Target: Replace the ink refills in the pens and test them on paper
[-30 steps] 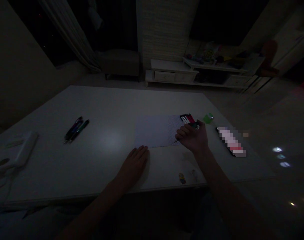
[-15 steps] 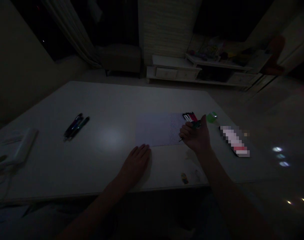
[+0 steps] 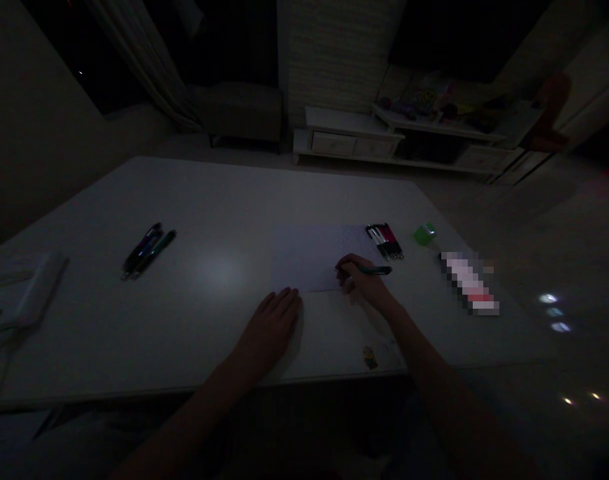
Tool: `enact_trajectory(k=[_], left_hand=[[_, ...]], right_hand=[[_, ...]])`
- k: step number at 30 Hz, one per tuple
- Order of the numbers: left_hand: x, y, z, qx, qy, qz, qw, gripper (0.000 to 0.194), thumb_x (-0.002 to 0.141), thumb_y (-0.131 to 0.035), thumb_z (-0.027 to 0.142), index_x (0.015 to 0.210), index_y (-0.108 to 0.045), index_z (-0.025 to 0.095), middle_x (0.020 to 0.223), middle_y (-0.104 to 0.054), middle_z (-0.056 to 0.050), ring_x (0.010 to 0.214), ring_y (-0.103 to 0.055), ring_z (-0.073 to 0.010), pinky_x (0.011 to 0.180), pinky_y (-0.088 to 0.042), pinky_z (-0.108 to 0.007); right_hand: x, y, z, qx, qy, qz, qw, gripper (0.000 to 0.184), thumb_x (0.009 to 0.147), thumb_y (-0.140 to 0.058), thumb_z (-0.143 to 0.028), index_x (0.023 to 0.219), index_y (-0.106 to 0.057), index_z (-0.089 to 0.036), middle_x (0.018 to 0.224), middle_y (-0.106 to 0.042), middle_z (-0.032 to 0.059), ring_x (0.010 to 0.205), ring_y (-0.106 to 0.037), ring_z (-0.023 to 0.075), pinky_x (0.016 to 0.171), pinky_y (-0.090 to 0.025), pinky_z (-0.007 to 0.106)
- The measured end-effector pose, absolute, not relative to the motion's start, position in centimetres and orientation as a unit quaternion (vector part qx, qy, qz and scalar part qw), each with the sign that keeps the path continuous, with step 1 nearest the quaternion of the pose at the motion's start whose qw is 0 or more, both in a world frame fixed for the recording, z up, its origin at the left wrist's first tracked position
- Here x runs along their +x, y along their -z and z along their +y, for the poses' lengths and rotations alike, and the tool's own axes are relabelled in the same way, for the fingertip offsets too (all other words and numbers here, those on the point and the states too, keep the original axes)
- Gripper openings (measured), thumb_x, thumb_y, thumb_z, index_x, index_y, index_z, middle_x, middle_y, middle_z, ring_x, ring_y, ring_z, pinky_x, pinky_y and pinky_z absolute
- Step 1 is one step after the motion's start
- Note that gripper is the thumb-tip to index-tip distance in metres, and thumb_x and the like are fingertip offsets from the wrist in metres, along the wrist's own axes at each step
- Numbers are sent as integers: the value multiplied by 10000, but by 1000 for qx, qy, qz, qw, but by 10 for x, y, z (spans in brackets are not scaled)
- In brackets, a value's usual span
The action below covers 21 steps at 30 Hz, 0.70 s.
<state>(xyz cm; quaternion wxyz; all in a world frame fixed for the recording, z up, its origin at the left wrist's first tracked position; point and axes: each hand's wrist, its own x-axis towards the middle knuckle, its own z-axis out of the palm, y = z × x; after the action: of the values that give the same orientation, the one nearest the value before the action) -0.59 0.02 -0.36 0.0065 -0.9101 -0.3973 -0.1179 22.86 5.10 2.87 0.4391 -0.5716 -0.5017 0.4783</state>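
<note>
A dark green pen (image 3: 377, 271) is pinched in my right hand (image 3: 360, 277), its rear end pointing right. That hand rests on the sheet of paper (image 3: 307, 257), whose right part carries rows of small handwriting. My left hand (image 3: 277, 320) lies flat on the table, its fingertips at the sheet's lower left corner and its fingers stretched out. Several pens (image 3: 384, 241), with black, white and red parts, lie side by side over the sheet's right edge, just beyond my right hand.
Another group of pens (image 3: 148, 251) lies on the left of the white table (image 3: 224, 200). A white box-like object (image 3: 24, 287) stands at the far left. To the right are a small green object (image 3: 425, 233) and a blurred-out phone-like item (image 3: 468, 283). A sticker (image 3: 369, 357) marks the near edge.
My right hand has moved left from the sheet's right edge to its written middle, turning palm down with the pen. The pens beside it are uncovered. My left hand stays in place.
</note>
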Motion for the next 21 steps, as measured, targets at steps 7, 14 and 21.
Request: enact_trajectory(k=[7, 14, 21], left_hand=[[-5, 4, -1, -909, 126, -396, 25, 370, 886, -331, 156, 1225, -472, 119, 1325, -460, -114, 1228, -409, -229, 1007, -352, -424], [-5, 4, -1, -910, 122, -396, 24, 371, 886, -334, 152, 1230, -467, 116, 1328, -455, -120, 1230, -406, -232, 1005, -353, -429], [-5, 9, -1, -907, 132, -398, 17, 365, 881, -363, 155, 1228, -470, 125, 1330, -453, -115, 1237, -395, -234, 1016, -333, -431]], right_hand=[[222, -1, 49, -656, -303, -521, 454, 162, 688, -426, -256, 623, -552, -176, 482, -466, -35, 464, -431, 106, 444, -301, 218], [216, -4, 46, -686, -256, -546, 407, 191, 678, -395, -242, 527, -492, -175, 489, -469, -17, 496, -447, 119, 474, -306, 225], [215, -3, 46, -692, -277, -531, 404, 192, 664, -408, -242, 513, -503, -171, 465, -473, -17, 478, -448, 116, 454, -301, 219]])
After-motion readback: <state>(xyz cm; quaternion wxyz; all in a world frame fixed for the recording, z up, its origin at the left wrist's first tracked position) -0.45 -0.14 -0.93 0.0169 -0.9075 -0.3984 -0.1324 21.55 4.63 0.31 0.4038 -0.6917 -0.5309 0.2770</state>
